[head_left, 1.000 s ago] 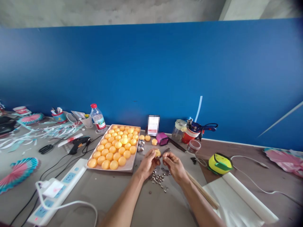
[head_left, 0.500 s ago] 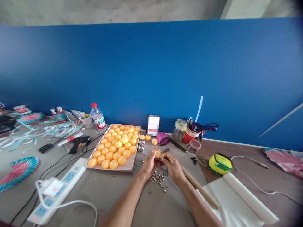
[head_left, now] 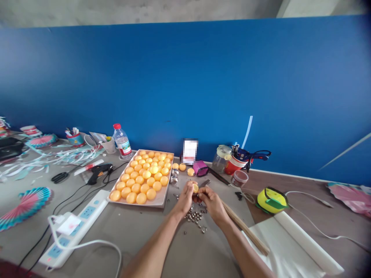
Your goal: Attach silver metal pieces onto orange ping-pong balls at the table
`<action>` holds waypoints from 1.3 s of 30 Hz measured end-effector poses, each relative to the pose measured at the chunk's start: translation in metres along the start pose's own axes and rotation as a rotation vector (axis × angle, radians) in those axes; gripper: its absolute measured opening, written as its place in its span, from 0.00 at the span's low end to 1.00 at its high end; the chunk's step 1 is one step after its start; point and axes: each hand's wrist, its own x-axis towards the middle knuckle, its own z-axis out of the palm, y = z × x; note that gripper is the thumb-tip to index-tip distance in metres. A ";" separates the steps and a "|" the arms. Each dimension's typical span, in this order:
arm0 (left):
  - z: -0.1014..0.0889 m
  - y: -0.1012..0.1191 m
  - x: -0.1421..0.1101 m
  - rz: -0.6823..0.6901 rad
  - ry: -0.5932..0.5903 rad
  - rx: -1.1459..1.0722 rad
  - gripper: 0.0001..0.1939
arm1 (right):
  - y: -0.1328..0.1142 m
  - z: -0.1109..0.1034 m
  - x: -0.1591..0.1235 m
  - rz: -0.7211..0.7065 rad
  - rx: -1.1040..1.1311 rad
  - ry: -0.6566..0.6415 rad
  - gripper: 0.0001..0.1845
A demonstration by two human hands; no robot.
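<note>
My left hand (head_left: 184, 201) is closed around an orange table tennis ball (head_left: 196, 188), whose upper part shows between the fingers. My right hand (head_left: 213, 203) meets it from the other side, thumb and fingers pinched close against the ball. Whatever is in that pinch is too small to make out. Below both hands lies a loose pile of small shiny metal bells (head_left: 194, 216). Just beyond the fingers is a flat metal blade-like piece (head_left: 204, 183). A shallow box (head_left: 158, 202) of orange balls (head_left: 141, 198) stands to the left.
A bundle of thin wooden sticks (head_left: 246, 229) lies right of my right forearm, beside white sheet material (head_left: 307, 243). At left are a power strip (head_left: 94, 204), a glue gun (head_left: 97, 172) and a water bottle (head_left: 123, 143). A glass jar (head_left: 220, 160) stands near the blue partition (head_left: 185, 81).
The view has shifted slightly, so the things on the table appear a little further right and most of them higher. Both hands stay together at the ball, with little visible movement.
</note>
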 end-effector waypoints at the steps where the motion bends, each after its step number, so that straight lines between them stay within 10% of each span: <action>1: 0.001 0.002 -0.002 0.021 0.008 0.062 0.22 | 0.001 0.000 -0.001 -0.004 -0.004 0.005 0.10; 13: 0.002 -0.006 -0.002 0.054 -0.025 -0.008 0.24 | 0.015 0.000 0.003 -0.065 -0.140 0.067 0.13; 25: -0.004 0.009 0.008 0.073 0.025 -0.177 0.18 | 0.024 -0.033 -0.002 -0.244 -1.107 -0.195 0.12; 39: -0.006 0.011 0.010 0.033 0.023 -0.193 0.16 | 0.037 -0.041 0.001 -0.359 -0.873 -0.135 0.13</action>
